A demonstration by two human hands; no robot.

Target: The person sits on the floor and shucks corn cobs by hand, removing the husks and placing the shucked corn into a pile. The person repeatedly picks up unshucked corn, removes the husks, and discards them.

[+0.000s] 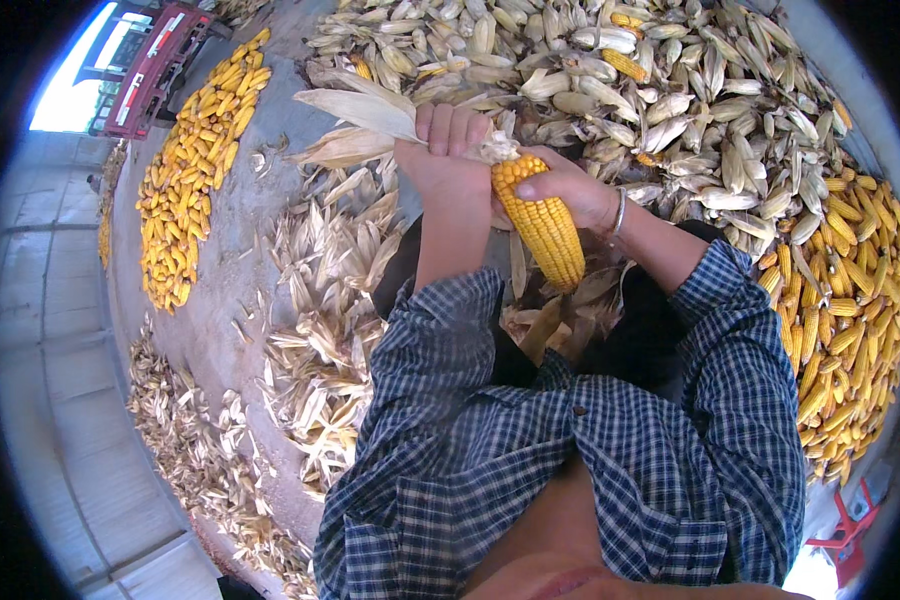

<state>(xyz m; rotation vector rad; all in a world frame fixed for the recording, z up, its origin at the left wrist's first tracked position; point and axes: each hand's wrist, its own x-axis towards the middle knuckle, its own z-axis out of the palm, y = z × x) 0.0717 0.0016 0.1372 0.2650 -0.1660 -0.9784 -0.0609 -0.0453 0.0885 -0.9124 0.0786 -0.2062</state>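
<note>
My right hand (566,187) grips a yellow corn cob (546,234) near its stalk end, thumb laid across the kernels. The cob slants with its tip towards my lap, and its kernels are bare. My left hand (450,142) is closed around the dry husk leaves (356,124), which stick out to the left past the fist. Between the two hands, pale husk (499,146) gathers at the base of the cob. Part of the right hand's fingers is hidden behind the cob.
A large heap of unhusked corn ears (660,112) spreads in front. Bare cobs (847,315) are piled at the right, others (195,180) on the concrete floor at the left. Loose husks (330,300) lie beside me. A red vehicle (146,71) and a red stool (847,525) stand farther off.
</note>
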